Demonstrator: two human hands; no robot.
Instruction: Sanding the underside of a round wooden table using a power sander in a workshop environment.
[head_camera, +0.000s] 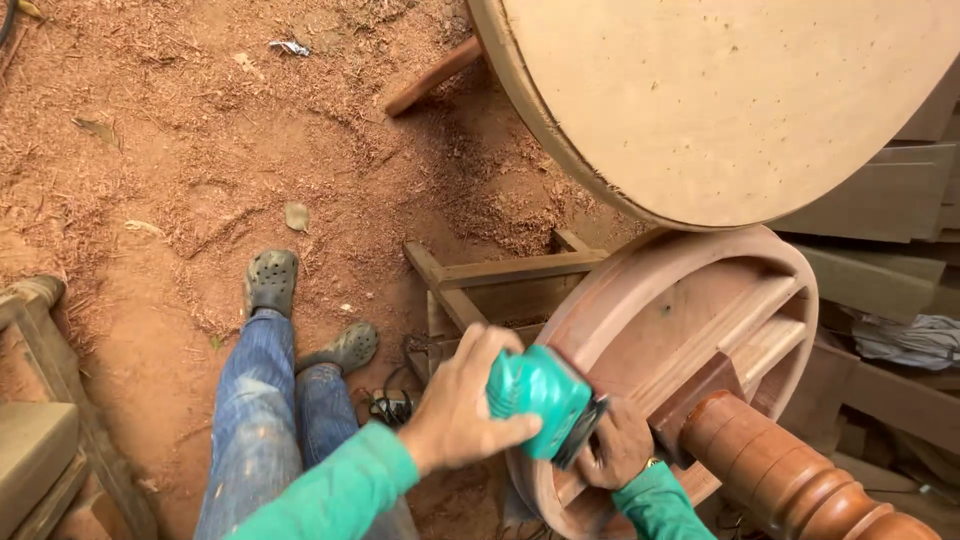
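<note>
My left hand (460, 410) grips a green hand sander (540, 395) from above and presses it against the rim of a round reddish wooden frame (600, 310) lying on its side. My right hand (615, 445) is closed on that same rim, just below and right of the sander. A turned, polished wooden leg (790, 480) sticks out from the frame's centre toward me. A large pale round tabletop (720, 100) leans above the frame.
My legs in blue jeans (260, 420) and grey clogs (270, 280) rest on a red dirt floor (170, 150) strewn with sawdust. A wooden stand (500, 270) sits behind the frame. Planks (900, 190) are stacked at right, a wooden furniture piece (40, 440) at left, a dark cable (390, 405) by my knee.
</note>
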